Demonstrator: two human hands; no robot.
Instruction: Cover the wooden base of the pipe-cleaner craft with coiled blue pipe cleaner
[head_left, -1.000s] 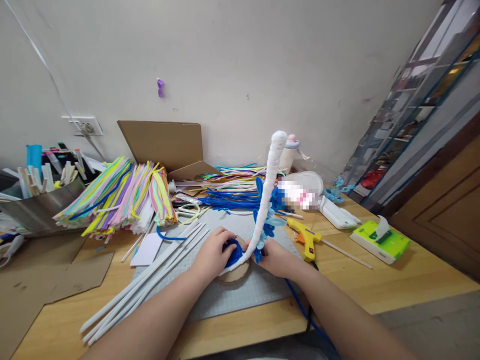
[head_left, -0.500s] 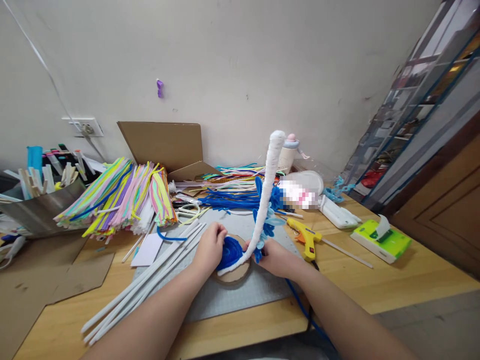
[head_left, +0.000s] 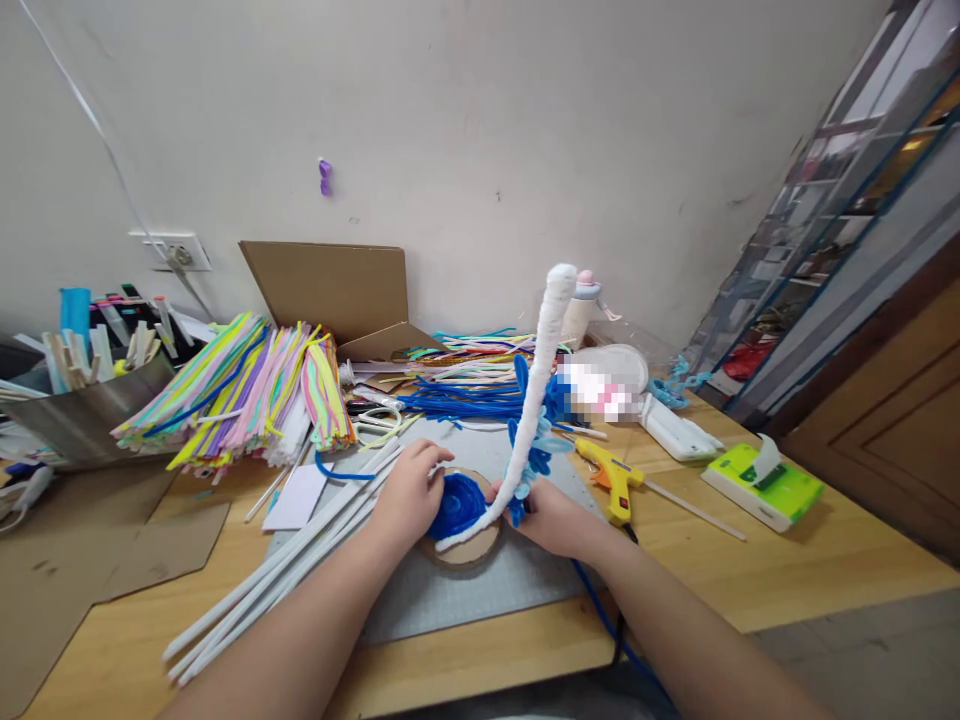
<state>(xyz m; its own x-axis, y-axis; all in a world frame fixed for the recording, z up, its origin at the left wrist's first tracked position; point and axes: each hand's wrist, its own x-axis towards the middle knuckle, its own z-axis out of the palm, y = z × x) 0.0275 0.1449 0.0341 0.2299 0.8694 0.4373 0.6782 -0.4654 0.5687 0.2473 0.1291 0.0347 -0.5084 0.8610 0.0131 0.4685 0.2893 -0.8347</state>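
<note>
A round wood slice [head_left: 469, 550] bears a blue coiled pipe-cleaner disc [head_left: 457, 505] and lies on the grey cutting mat [head_left: 420, 605]. From its front edge a thick white fuzzy stem [head_left: 536, 400] curves up to the right and stands tall. Dark and light blue pipe-cleaner petals [head_left: 538, 455] sit along the stem's right side. My right hand [head_left: 555, 515] is closed around the lower stem by the petals, its fingertips partly hidden behind it. At the left rim of the slice, my left hand [head_left: 409, 495] rests with its fingers loosely apart, beside the blue disc.
White sticks [head_left: 300, 560] lie left of the slice, partly under my left forearm. A yellow glue gun [head_left: 619, 480] is at the right, near a green tissue pack [head_left: 765, 485]. Colourful pipe-cleaner bundles [head_left: 247, 390] and blue pipe cleaners [head_left: 457, 398] lie at the back.
My left hand has shifted slightly left, and its fingers have loosened from a pinch at the blue disc's edge. The right hand stays at the stem.
</note>
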